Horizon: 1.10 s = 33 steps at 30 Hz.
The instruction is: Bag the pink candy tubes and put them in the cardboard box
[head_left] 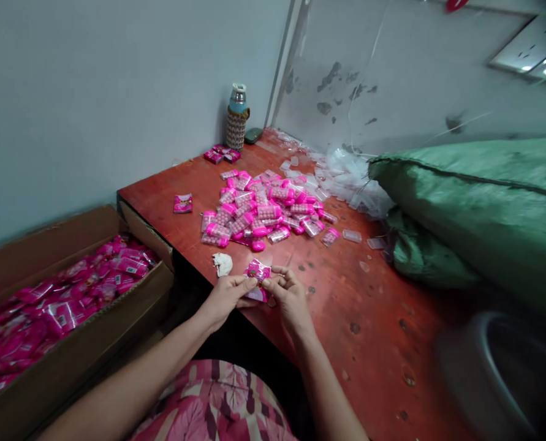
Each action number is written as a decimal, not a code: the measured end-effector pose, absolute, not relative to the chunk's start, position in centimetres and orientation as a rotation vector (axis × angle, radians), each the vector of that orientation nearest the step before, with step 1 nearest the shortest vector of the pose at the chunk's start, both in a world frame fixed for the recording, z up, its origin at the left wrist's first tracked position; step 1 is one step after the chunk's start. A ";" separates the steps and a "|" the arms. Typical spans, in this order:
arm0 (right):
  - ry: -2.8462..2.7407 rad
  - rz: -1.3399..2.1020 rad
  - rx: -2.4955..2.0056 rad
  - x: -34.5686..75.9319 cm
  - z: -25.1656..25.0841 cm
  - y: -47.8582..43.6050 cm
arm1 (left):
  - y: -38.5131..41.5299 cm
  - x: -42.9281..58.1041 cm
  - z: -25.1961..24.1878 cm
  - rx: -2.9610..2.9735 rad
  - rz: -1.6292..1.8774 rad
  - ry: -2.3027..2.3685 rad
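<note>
My left hand (227, 295) and my right hand (288, 295) meet at the near edge of a red-brown table (369, 318), both pinching one small pink foil packet (258, 271) between fingers and thumbs. A heap of pink candy containers (258, 211) lies further back on the table. Beyond it spreads a pile of clear plastic cases (346, 174). A crumpled white scrap (222, 264) rests just left of my hands.
A cardboard box (93, 343) full of pink packets stands at the left. A large green sack (475, 202) lies at the right. A bottle in a knitted sleeve (237, 119) stands in the far corner, near a few pink packets (221, 154). One loose packet (183, 203) lies alone.
</note>
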State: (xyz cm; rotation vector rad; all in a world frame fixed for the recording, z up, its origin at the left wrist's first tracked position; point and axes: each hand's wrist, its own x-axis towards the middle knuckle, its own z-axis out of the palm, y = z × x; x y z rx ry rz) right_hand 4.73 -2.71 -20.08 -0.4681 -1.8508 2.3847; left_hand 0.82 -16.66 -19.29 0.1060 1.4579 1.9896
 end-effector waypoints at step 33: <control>-3.048 0.189 -0.639 0.9 -18.2 4.2 | -17.8 -0.2 -19.1 -0.607 2.265 1.001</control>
